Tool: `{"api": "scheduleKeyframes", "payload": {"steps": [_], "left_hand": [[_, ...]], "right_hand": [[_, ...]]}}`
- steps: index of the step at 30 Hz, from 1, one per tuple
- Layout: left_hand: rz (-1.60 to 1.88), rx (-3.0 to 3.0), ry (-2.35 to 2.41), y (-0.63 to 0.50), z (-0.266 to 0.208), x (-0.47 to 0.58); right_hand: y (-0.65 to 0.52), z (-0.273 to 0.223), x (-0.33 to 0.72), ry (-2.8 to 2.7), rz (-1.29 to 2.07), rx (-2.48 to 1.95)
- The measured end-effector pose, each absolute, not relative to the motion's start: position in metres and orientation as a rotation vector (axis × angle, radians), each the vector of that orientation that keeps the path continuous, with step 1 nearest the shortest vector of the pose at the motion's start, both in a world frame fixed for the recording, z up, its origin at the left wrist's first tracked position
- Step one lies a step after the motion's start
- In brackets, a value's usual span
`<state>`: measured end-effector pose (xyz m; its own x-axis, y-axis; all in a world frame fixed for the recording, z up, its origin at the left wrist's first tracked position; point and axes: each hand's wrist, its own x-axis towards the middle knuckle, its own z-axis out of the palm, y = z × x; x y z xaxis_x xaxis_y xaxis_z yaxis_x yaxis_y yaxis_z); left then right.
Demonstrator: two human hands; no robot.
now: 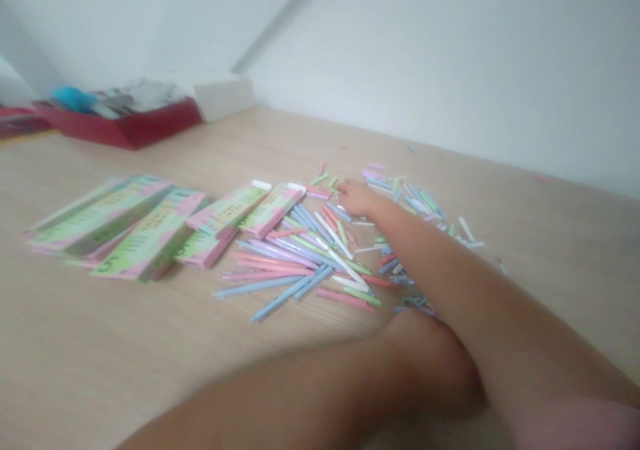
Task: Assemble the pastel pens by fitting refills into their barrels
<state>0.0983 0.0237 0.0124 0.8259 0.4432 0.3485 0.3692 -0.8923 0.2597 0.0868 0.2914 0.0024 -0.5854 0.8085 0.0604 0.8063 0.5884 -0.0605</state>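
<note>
While the left hand point(430, 363) rests fisted on the table point(125, 343), the right hand point(356, 199) reaches into the pastel sticks point(310, 257), its grip unclear.

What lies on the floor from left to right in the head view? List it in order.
Flat pink-and-green packets → long pastel sticks → right hand reaching into them → short pastel pieces. The red tray sits farther back on the left.
</note>
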Motion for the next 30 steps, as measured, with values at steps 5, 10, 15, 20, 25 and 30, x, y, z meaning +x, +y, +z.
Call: {"api": "scheduleKeyframes", "payload": {"steps": [5,10,15,20,25,30], "left_hand": [[0.659,2.881,0.614,0.022,0.007,0.101],[0.558,2.811,0.58,0.022,-0.001,0.105],[0.444,2.74,0.609,0.022,0.003,0.104],[0.437,2.716,0.602,0.023,0.008,0.102],[0.447,2.749,0.604,0.023,0.005,0.103],[0.443,2.8,0.612,0.022,0.005,0.101]], "right_hand": [[0.282,-0.003,0.105,-2.686,0.009,-1.305],[0.264,-0.009,0.117,-2.637,0.006,-1.226],[0.245,-0.003,0.126,-2.677,0.063,-1.048],[0.224,0.005,0.135,-2.751,0.09,-0.948],[0.22,0.007,0.128,-2.703,0.048,-1.046],[0.234,0.012,0.098,-2.653,0.035,-1.122]]}}
